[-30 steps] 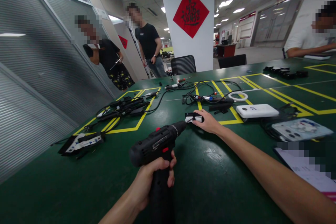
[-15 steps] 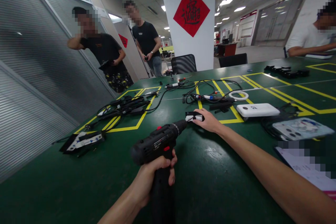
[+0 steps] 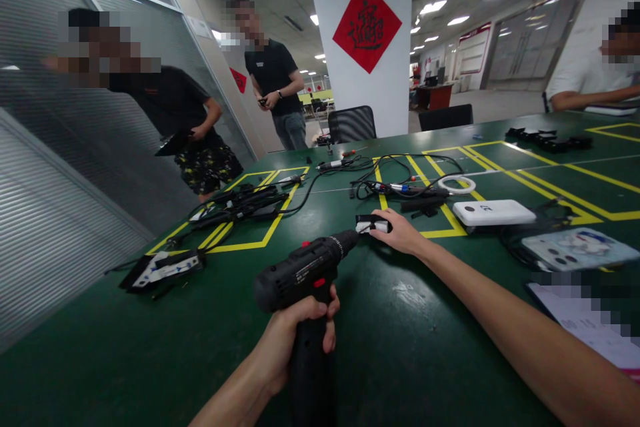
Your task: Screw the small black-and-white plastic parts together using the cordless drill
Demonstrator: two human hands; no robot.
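Observation:
My left hand (image 3: pixel 300 330) is wrapped round the handle of a black cordless drill (image 3: pixel 305 270) with red switches. The drill's chuck points away and to the right. Its front end meets, or nearly meets, a small black-and-white block (image 3: pixel 367 225); whether they touch I cannot tell. Fingers of my right hand (image 3: pixel 397 232) are closed round the right end of that block, just over the green table (image 3: pixel 370 320). The bit's tip is too small to make out.
Black cables (image 3: pixel 245 203) lie at left behind a black-and-white part (image 3: pixel 165 269). A white power bank (image 3: pixel 493 212), a phone (image 3: pixel 580 247) and a white ring (image 3: pixel 456 185) are on the right. Two people stand across the table; another person (image 3: pixel 580 80) sits far right.
The person at far left has leaned further left. My hands, the drill and the block keep nearly the same places relative to each other; the view has shifted slightly.

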